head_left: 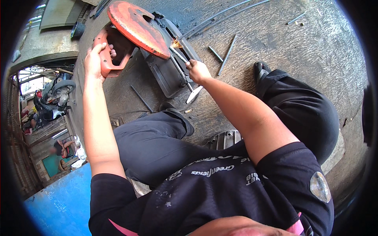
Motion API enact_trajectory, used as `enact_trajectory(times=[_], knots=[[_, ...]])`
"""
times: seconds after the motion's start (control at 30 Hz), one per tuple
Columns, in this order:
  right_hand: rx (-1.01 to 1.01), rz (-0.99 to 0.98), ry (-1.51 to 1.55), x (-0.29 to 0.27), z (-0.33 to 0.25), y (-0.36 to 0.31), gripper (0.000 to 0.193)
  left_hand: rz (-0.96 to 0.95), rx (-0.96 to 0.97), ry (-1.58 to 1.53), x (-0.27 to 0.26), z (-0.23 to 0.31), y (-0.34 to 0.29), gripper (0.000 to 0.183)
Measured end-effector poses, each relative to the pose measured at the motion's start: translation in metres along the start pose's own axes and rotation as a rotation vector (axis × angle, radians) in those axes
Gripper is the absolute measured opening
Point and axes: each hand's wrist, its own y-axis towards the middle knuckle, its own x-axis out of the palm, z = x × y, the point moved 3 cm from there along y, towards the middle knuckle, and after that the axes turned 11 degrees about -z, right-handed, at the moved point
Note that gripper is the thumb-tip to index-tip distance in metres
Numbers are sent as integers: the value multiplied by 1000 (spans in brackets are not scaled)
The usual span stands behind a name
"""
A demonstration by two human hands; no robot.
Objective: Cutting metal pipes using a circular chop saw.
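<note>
My left hand [93,63] is closed around the red handle [105,63] of a chop saw, at the saw's left side. The saw's round red blade guard [136,29], worn and stained, tilts over its dark base [161,78]. My right hand [198,72] pinches a thin metal rod [180,56], whose far end lies by the guard's lower right edge. Orange sparks [176,44] spray at that end. The guard hides most of the blade. A threaded vise screw [180,70] with a pale handle [193,95] runs along the base below my right hand.
Cut metal rods [227,55] lie on the floor right of the saw, another rod [141,99] left of it. Long rods [220,16] stretch behind. My shoes [260,71] flank the saw. A motorcycle [59,94], another person [65,148] and a blue panel [63,200] are at left.
</note>
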Motion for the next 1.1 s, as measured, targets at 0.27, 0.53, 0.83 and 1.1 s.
enact_trajectory(times=[0.27,0.53,0.83,1.1], knots=[[51,-21,2,2,6,2,40,-17,21,-22,0,1,0,30],[1,-94,75,-2,9,10,43,-3,16,3,0,2,-1,32],[167,-251,200,-6,10,11,37,-32,22,-3,-2,0,1,32],[43,34,87,-11,16,13,28,-32,19,-2,-3,0,1,33]])
